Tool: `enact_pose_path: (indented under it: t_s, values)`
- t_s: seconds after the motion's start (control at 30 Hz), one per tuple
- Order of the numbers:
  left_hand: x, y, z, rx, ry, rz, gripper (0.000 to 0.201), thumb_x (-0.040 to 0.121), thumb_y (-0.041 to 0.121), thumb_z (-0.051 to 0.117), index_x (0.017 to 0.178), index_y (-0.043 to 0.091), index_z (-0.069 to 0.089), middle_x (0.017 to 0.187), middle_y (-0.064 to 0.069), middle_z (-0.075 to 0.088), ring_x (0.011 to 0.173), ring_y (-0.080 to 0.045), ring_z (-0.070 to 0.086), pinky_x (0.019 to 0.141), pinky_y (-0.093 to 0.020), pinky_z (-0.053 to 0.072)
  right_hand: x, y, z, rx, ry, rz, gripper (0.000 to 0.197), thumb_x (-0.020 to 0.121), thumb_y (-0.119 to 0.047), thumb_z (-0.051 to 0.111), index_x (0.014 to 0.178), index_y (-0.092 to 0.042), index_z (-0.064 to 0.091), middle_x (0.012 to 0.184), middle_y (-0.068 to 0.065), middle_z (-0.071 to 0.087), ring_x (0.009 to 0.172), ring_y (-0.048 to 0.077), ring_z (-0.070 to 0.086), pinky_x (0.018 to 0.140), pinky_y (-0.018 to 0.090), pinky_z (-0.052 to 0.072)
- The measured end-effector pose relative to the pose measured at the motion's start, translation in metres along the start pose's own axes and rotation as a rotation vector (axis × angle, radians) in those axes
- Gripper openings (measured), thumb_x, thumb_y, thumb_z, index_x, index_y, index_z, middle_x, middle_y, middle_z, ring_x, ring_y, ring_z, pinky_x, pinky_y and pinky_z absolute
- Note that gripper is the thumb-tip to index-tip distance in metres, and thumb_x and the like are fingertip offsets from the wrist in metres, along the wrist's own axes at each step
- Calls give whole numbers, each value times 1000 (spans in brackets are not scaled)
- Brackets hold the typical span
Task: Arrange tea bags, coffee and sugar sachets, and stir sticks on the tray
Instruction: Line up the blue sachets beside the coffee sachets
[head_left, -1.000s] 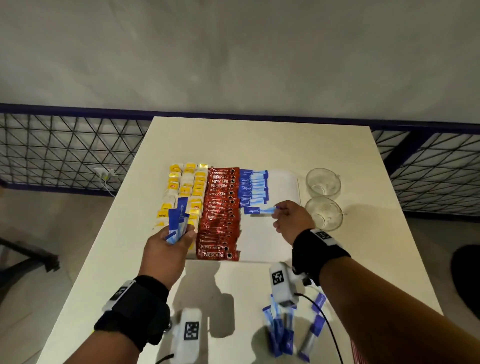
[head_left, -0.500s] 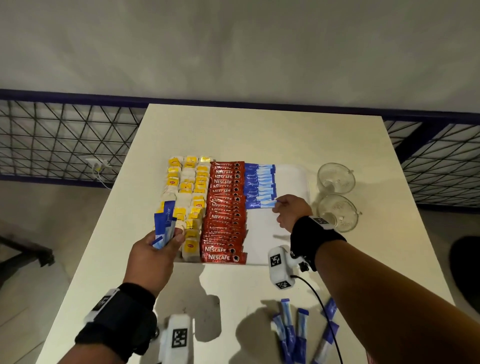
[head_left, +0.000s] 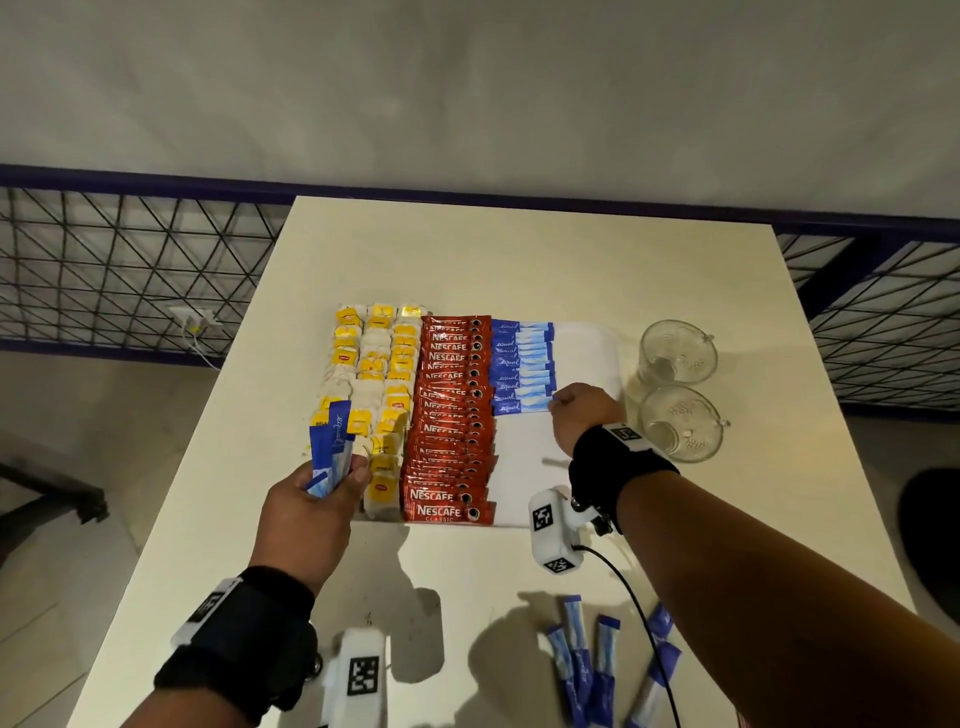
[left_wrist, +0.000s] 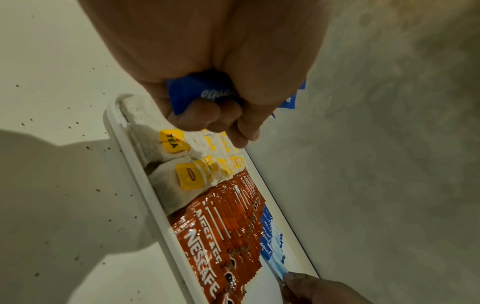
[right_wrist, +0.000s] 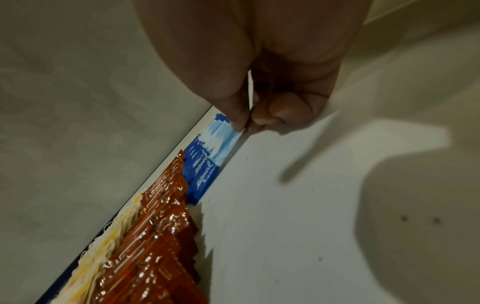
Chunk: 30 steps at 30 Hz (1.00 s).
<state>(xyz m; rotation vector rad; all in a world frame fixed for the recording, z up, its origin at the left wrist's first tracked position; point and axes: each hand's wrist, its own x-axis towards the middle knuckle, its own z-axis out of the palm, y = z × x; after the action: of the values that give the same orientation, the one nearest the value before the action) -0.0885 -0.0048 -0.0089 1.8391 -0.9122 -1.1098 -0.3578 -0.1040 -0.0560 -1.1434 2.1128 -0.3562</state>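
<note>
Sugar sachet pinched at its end by R hand, on tray. L hand grips spare sachets w/ curled fingers.

Cream table bears tray; glass mugs; loose sachets.
</note>
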Motion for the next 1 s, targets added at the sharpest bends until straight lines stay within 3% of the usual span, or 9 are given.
enact_pose_path:
  t_s: [0.23, 0.43, 0.57, 0.67, 0.77, 0.87, 0.93, 1.0]
  values:
    - [2, 2, 0, -15, -3, 14, 7, 89, 19, 67, 88, 13, 64, 64, 3, 54, 57, -12, 47, 67, -30, 42, 1, 0, 1, -9, 6, -11, 12, 93, -28, 58, 97, -20, 65, 109, 6, 67, 98, 25, 60, 76, 22, 41]
    - [-2, 4, 1, 2, -31, 20, 10, 91, 21, 65, 82, 17, 62, 57, 0, 50, 51, -18, 40, 50, -27, 40, -1, -2, -1, -55, 6, -9, 23, 93, -33, 58, 105, -13, 61, 112, 8, 65, 104, 28, 60, 82, 26, 44]
    - [-6, 4, -1, -58, -136, 9, 13, 93, 20, 62, 91, 8, 61, 53, -1, 48, 46, -16, 36, 46, -27, 36, -7, -3, -3, 1, 27, -10, 27, 91, -40, 59, 104, -15, 58, 110, 7, 65, 101, 27, 60, 84, 29, 47]
    - [-14, 10, 4, -365, -269, -129, 10, 97, 15, 52, 91, 9, 56, 64, -4, 54, 46, -14, 39, 42, -22, 31, -30, -14, -9, 37, 29, -137, 29, 93, -44, 53, 102, -17, 59, 104, 2, 64, 97, 23, 57, 77, 23, 37]
    - [-24, 18, 14, -553, -422, -241, 11, 91, 20, 53, 88, 10, 55, 69, -7, 55, 47, -14, 42, 39, -21, 31, -70, -31, -15, 97, -125, -373, 26, 96, -43, 50, 94, -21, 61, 92, -3, 64, 81, 14, 55, 67, 22, 36]
    - [-37, 25, 28, -512, -485, -237, 11, 89, 18, 55, 85, 8, 54, 67, -8, 56, 45, -15, 41, 40, -20, 29, -103, -44, -19, 253, -368, -493, 24, 95, -45, 50, 86, -25, 62, 79, -11, 66, 61, 0, 53, 63, 19, 40]
    - [-45, 30, 34, -433, -514, -204, 10, 93, 16, 55, 87, 8, 53, 67, -8, 56, 44, -15, 39, 41, -20, 28, -114, -49, -21, 338, -395, -535, 20, 94, -43, 53, 82, -29, 61, 65, -17, 62, 55, -4, 50, 62, 19, 40]
    - [-51, 33, 39, -369, -552, -164, 9, 96, 14, 53, 89, 8, 54, 67, -9, 56, 44, -15, 37, 42, -21, 28, -119, -51, -24, 378, -364, -557, 18, 92, -40, 58, 82, -26, 63, 67, -15, 60, 60, 0, 52, 64, 24, 45]
